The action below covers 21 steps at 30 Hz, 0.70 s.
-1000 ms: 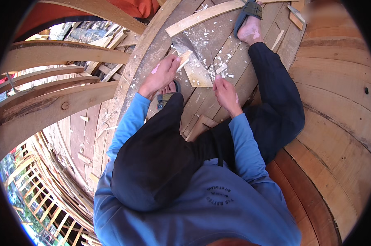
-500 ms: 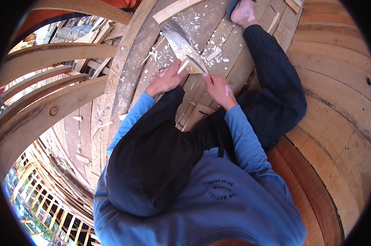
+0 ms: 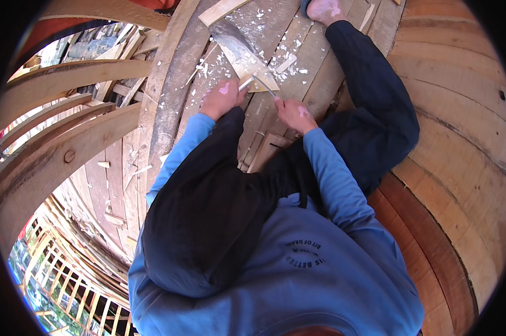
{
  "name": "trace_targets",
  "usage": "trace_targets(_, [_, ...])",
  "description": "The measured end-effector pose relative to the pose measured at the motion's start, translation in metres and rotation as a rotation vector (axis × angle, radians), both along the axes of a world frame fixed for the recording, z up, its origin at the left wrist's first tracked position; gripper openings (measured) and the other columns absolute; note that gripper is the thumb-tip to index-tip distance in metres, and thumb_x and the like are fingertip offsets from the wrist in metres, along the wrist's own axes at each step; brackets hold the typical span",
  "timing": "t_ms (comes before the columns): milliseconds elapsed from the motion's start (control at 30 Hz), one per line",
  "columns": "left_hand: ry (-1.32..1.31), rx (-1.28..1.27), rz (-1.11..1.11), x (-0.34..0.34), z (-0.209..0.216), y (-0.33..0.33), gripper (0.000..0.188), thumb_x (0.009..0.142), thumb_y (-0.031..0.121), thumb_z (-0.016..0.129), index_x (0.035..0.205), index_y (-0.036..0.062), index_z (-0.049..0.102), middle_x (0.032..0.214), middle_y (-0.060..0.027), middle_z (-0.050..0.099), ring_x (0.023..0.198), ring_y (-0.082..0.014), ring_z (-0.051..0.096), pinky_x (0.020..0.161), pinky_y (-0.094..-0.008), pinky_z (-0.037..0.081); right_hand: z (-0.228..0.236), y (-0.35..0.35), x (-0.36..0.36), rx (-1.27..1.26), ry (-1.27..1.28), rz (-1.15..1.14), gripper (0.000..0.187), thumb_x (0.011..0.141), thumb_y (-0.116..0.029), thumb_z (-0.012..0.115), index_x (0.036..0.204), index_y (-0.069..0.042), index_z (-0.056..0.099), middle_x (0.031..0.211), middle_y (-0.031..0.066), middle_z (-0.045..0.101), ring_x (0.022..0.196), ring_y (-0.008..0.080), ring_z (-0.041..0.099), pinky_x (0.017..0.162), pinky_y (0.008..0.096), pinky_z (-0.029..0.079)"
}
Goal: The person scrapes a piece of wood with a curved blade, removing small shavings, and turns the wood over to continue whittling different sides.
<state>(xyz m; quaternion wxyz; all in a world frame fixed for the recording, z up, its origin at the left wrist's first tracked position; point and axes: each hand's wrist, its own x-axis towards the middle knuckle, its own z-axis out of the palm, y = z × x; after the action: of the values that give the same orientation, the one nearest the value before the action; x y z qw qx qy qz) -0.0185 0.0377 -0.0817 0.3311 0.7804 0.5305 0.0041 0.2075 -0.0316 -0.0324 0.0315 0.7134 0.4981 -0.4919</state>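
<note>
My left hand [image 3: 222, 98] is closed around a short pale wooden stick [image 3: 246, 84], whose end pokes out toward the right. Closed on a knife is my right hand [image 3: 295, 115], its fingers hiding the handle. The thin, slightly curved knife blade [image 3: 266, 85] points up and left, its tip close to the stick's end; whether they touch I cannot tell. Beneath both lies a long flat piece [image 3: 239, 47], grey at the far part and pale tan at its near end. Pale wood shavings [image 3: 286, 42] are scattered around it.
I sit on a plank floor [image 3: 172, 78] with one leg bent and the other foot [image 3: 326, 10] beyond. A curved plank wall [image 3: 449, 101] rises on the right; thick wooden ribs [image 3: 68, 148] stand at left. A pale board [image 3: 222, 10] lies at the far end.
The whole view has shifted slightly. The stick lies flatter in my left hand, and the blade appears narrower, as if turned more on edge. Both hands keep their holds.
</note>
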Motion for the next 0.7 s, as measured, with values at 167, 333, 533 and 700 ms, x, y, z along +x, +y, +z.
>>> trace_targets(167, [-0.014,0.034,-0.002,0.011,0.005,0.010,0.043,0.098,0.040,0.057,0.090,-0.0027,0.059,0.087,-0.0322,0.065,0.085,-0.0517,0.062,0.077,-0.0567,0.050,-0.004,0.006,-0.004,0.056,-0.012,-0.046,0.071,0.104,-0.046,0.032,0.090,0.014,0.066,0.080,0.0336,0.066,0.088,0.0485,0.067,0.089,0.0514,0.048])
trace_targets(333, [0.015,0.063,0.024,0.015,-0.003,0.003,0.043,0.096,0.039,0.058,0.091,-0.0031,0.059,0.085,-0.0330,0.064,0.087,-0.0519,0.063,0.078,-0.0573,0.050,-0.008,0.010,-0.008,0.004,-0.021,-0.045,0.065,0.103,-0.044,0.035,0.098,0.012,0.067,0.100,0.0353,0.065,0.101,0.0501,0.063,0.095,0.0517,0.046])
trace_targets(533, [0.044,0.017,-0.006,0.008,-0.019,-0.009,0.033,0.091,0.031,0.054,0.098,-0.0012,0.059,0.093,-0.0304,0.066,0.092,-0.0495,0.064,0.082,-0.0558,0.051,-0.003,0.012,-0.021,0.001,-0.143,0.006,0.057,0.104,-0.041,0.037,0.105,0.006,0.070,0.113,0.0291,0.067,0.111,0.0448,0.062,0.099,0.0499,0.047])
trace_targets(700, [0.025,0.065,0.083,0.008,-0.015,-0.011,0.032,0.088,0.028,0.055,0.087,-0.0025,0.067,0.090,-0.0282,0.068,0.089,-0.0486,0.066,0.081,-0.0539,0.052,0.007,0.013,-0.041,0.041,-0.195,-0.051,0.054,0.105,-0.039,0.036,0.108,0.003,0.071,0.115,0.0260,0.068,0.112,0.0419,0.063,0.099,0.0492,0.047])
